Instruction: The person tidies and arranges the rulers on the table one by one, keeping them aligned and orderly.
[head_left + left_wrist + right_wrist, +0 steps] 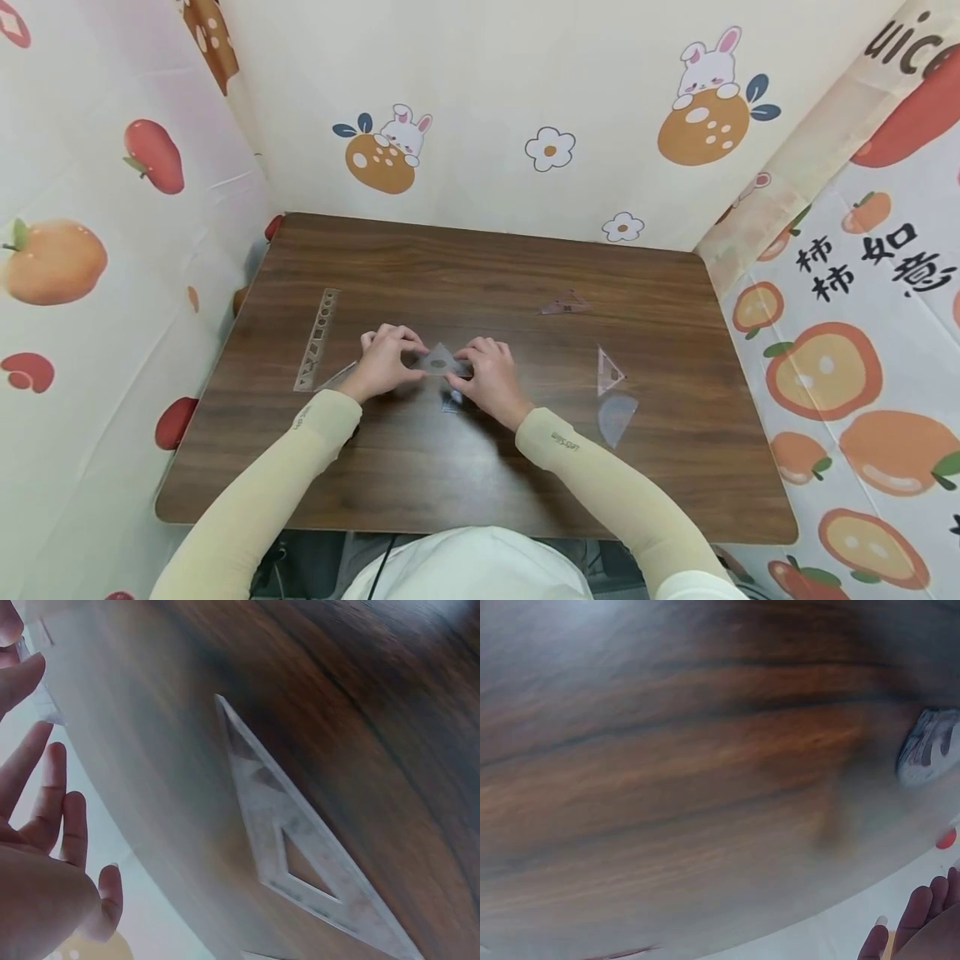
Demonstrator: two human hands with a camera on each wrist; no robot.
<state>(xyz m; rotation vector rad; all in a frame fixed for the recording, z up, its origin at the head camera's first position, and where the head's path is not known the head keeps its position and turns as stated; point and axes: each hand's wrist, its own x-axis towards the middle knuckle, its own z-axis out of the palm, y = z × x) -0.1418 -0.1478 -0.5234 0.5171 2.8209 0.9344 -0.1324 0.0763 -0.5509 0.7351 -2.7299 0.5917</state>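
Observation:
Between both hands, a clear triangular set square (438,359) is held just above the table. My left hand (388,362) pinches its left corner between thumb and fingers. On the opposite side, the right hand (491,377) pinches the right corner. Beside the left wrist lies another clear set square (300,847) with a triangular cutout, flat on the wood. Below the held piece, a small shiny patch (452,402) shows on the table; whether it is an object or a reflection I cannot tell. In the right wrist view the fingers (915,919) show only at the lower right corner.
A clear ruler with cutout shapes (317,340) lies at the left of the brown table (465,475). Toward the right are a pinkish set square (567,305), a small clear set square (608,372) and a protractor (617,418). Printed cloths surround the table's back and sides.

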